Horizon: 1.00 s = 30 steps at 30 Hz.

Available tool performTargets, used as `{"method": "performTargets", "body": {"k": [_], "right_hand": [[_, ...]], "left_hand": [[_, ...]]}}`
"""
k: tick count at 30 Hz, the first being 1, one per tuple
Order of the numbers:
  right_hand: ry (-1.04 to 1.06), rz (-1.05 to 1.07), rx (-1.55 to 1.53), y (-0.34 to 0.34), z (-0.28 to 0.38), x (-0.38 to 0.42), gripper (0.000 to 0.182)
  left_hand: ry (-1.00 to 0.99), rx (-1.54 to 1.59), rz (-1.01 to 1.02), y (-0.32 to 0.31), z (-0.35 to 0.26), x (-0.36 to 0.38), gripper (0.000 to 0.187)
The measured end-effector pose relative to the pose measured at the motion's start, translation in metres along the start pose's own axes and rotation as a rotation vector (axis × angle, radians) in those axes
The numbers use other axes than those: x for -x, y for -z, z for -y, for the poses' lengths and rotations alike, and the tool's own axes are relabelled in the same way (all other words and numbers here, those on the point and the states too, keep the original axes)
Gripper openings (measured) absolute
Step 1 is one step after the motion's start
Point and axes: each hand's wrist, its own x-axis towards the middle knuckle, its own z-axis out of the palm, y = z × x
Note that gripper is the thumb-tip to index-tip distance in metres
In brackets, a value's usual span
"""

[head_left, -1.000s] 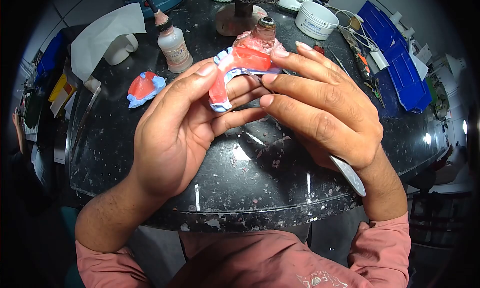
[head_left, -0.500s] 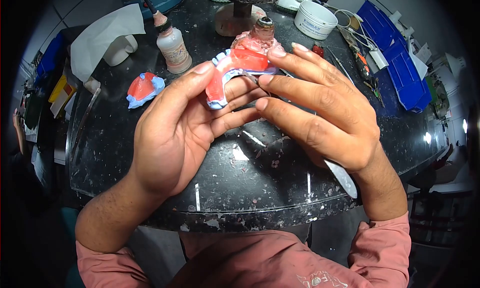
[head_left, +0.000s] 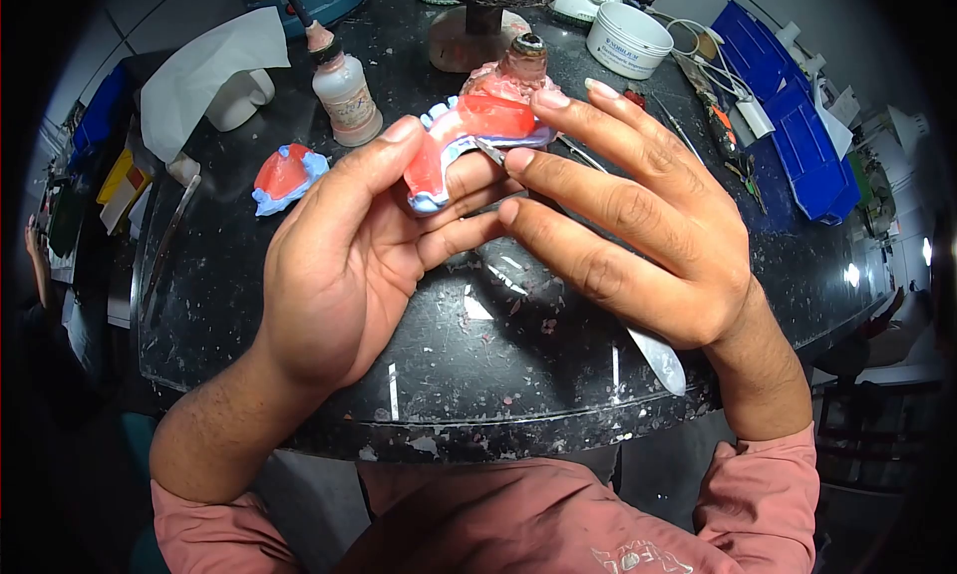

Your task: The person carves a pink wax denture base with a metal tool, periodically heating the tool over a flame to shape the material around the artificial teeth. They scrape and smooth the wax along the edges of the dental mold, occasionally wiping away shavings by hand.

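Observation:
My left hand holds a curved dental wax piece, red with a pale blue underside and bluish tooth shapes, between the thumb and the fingers beneath it. In my right hand is a metal wax carver; its wide blade sticks out below the palm. The carver's narrow tip meets the inner edge of the dental piece, by the blue-white rim. Most of the handle is hidden behind the right fingers. To the left on the bench lies a smaller red and blue dental piece.
Behind my hands stand a dropper-type bottle, a burner-like jar smeared with pink wax and a white tub. A blue tray and cables lie right. White paper and a thin stick are left. Scraps dot the black bench.
The carver has shifted left with my right hand, its tip further along the dental piece's inner edge. The dental piece has moved very slightly left.

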Motion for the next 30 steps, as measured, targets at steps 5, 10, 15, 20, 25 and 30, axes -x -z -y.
{"method": "performTargets", "body": {"k": [5,10,15,20,25,30], "right_hand": [[-0.053,-0.007,-0.121,0.0017,-0.0022,0.0025,0.022],[-0.255,-0.113,-0.355,-0.0027,-0.0029,0.0032,0.022],[-0.235,-0.1,-0.326,-0.0043,-0.0037,0.0028,0.02],[-0.234,-0.103,-0.351,-0.0043,-0.0048,0.0015,0.019],[-0.262,-0.082,-0.348,-0.0036,-0.003,0.0014,0.021],[-0.273,-0.081,-0.343,-0.0011,-0.0002,0.0005,0.022]], "left_hand": [[-0.023,-0.058,0.011,0.0006,0.0011,0.0005,0.055],[-0.069,-0.14,0.063,0.0031,0.0029,0.0002,0.052],[-0.1,-0.181,0.04,0.0043,0.0047,0.0013,0.049],[-0.088,-0.243,0.032,0.0028,0.0035,0.0023,0.049],[-0.089,-0.248,0.019,0.004,0.0046,0.0017,0.048],[-0.074,-0.201,0.02,0.0054,0.0058,0.0023,0.048]]}}
